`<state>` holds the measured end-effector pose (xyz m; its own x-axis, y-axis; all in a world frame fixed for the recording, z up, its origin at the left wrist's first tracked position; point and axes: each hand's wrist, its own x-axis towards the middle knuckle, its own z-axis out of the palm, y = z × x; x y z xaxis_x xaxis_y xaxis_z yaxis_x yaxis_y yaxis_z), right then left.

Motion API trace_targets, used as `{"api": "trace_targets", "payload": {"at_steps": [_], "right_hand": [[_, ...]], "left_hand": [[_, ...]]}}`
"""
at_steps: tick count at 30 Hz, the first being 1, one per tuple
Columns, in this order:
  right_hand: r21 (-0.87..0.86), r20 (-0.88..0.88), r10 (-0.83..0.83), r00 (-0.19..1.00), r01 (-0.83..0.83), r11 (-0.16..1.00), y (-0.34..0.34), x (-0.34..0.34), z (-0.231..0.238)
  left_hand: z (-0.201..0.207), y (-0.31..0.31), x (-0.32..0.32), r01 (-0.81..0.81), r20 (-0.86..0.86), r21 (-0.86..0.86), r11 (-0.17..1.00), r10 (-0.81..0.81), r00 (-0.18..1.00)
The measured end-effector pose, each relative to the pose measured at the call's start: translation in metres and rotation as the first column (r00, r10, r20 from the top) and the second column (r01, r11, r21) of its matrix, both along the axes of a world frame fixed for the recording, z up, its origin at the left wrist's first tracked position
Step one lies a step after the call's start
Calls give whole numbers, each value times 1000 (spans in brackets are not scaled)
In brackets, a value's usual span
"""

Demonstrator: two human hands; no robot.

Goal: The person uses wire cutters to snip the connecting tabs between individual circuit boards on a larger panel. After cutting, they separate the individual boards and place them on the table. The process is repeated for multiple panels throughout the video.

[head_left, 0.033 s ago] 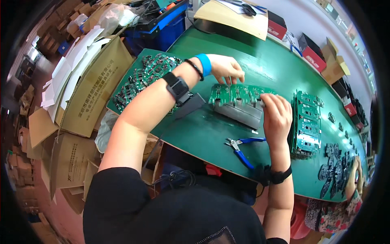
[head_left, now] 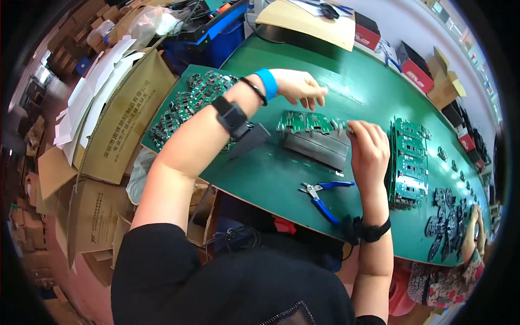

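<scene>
A green circuit board panel (head_left: pixel 310 122) lies along the top of a long dark grey block (head_left: pixel 317 149) in the middle of the bench. My right hand (head_left: pixel 369 145) has its fingers bent closed at the panel's right end. Just beyond the panel's far edge hovers my left hand (head_left: pixel 301 88), fingers loosely curved downward and apart, with nothing visible in them. Blue-handled cutting pliers (head_left: pixel 320 199) lie spread on the near side of the block.
Loose circuit boards (head_left: pixel 197 95) are heaped at the left. A stack of green board panels (head_left: pixel 410 162) stands right of my right hand, with black plastic parts (head_left: pixel 447 225) beyond. Another person's hands (head_left: pixel 473 233) are at the far right. A cardboard box (head_left: pixel 122 130) borders the bench's left.
My left hand has lifted slightly up and away from the panel. The panel has tipped, so less of its front face shows and more of the grey block. My right hand stays at the right end.
</scene>
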<state>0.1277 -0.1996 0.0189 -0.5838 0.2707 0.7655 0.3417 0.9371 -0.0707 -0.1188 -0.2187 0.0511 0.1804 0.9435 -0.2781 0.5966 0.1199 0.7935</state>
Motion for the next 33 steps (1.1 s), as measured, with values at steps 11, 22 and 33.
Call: {"api": "trace_targets", "payload": {"at_steps": [11,22,33], "right_hand": [[-422,169,-10,986,82,903,13,-9,-3],[-346,236,-38,971,121,930,12,-5,3],[-314,256,-258,932,332,889,65,-36,-25]], "left_hand": [[-13,-21,-3,123,98,194,973,-144,985],[-7,-27,9,145,3,209,967,-149,989],[-47,56,-14,-58,-112,198,978,82,990]]}}
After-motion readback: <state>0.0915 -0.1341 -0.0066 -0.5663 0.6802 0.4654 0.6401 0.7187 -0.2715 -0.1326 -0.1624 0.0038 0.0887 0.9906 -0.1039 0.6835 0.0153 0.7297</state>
